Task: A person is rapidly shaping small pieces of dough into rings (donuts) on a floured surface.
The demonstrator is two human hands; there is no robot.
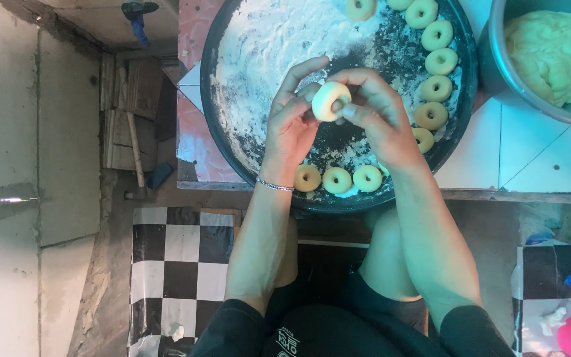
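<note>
Both my hands hold one pale ring of dough (330,100) above a large round black tray (210,79) dusted with white flour. My left hand (290,125), with a thin bracelet at the wrist, grips the ring from the left. My right hand (377,116) pinches it from the right, fingers curled over its top. Several finished dough rings (437,61) lie along the tray's right rim, and three more dough rings (337,179) sit at its near edge.
A grey metal bowl (497,73) with a big lump of yellow dough (556,53) stands at the upper right on a tiled table (510,152). Checkered floor (180,264) lies below. Wooden boards (127,119) and a concrete floor are at the left.
</note>
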